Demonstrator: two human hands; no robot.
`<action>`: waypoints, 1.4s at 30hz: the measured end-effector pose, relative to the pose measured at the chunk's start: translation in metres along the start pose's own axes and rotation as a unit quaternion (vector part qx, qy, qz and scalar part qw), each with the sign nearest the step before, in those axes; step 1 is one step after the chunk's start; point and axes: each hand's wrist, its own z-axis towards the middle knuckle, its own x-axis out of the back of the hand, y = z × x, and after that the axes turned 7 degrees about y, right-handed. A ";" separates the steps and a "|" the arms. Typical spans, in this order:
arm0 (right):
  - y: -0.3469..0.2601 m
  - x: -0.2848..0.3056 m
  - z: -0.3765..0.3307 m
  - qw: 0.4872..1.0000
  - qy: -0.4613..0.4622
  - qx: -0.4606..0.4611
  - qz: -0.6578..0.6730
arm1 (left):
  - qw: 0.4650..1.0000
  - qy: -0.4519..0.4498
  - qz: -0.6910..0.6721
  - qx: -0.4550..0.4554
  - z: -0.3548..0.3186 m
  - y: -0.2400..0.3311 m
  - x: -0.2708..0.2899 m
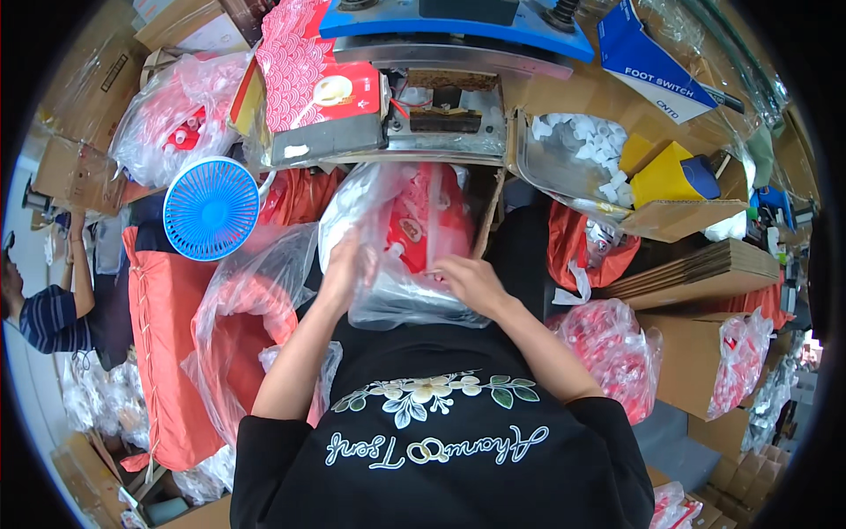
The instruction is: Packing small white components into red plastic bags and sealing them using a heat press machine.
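In front of my body stands a large clear plastic bag (388, 304) with red printed pouches (410, 234) inside it. My left hand (346, 267) is at the left side of the bag; its fingers are smeared by motion, so I cannot tell whether it grips the film. At the right front of the bag, my right hand (469, 284) has its fingers closed on the edge of the plastic. The bag's lower part is partly hidden by my hands and body.
Beyond the bag is a bench machine with a metal fixture (445, 119) under a blue plate (458, 31). A tray (538, 167) of small white plastic pieces lies right of it. A blue fan (211, 210) stands left. Folded cardboard (696, 269) lies right. A person (57, 309) is far left.
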 end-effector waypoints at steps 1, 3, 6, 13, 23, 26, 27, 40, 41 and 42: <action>-0.006 0.012 -0.011 0.998 0.051 0.003 0.032 | 0.999 0.022 -0.022 -0.032 -0.010 0.004 0.008; 0.003 0.032 -0.036 0.973 0.190 -0.106 0.074 | 0.988 0.139 -0.023 -0.068 -0.019 0.001 0.044; 0.037 0.064 -0.064 0.866 0.366 -0.248 0.235 | 0.975 0.194 -0.073 -0.085 -0.023 0.001 0.097; 0.027 0.094 -0.065 0.832 0.464 -0.226 0.203 | 0.936 0.278 -0.185 -0.108 -0.012 0.020 0.131; 0.048 0.072 -0.099 0.972 0.139 -0.164 0.090 | 0.953 0.185 -0.240 0.007 -0.036 -0.033 0.156; 0.042 0.078 -0.123 0.961 0.057 -0.239 0.125 | 0.955 0.229 -0.183 0.035 -0.029 -0.036 0.133; 0.038 0.084 -0.128 0.963 0.054 -0.241 0.111 | 0.967 0.196 -0.153 0.054 -0.029 -0.032 0.122; 0.009 0.088 -0.042 0.940 0.169 -0.284 0.088 | 0.971 0.136 -0.195 -0.030 0.053 0.008 0.063; 0.010 0.079 -0.034 0.944 0.154 -0.288 0.046 | 0.958 0.141 -0.249 -0.035 0.057 0.002 0.069; 0.012 0.072 -0.025 0.947 0.137 -0.290 0.004 | 0.956 0.142 -0.252 -0.039 0.057 0.001 0.073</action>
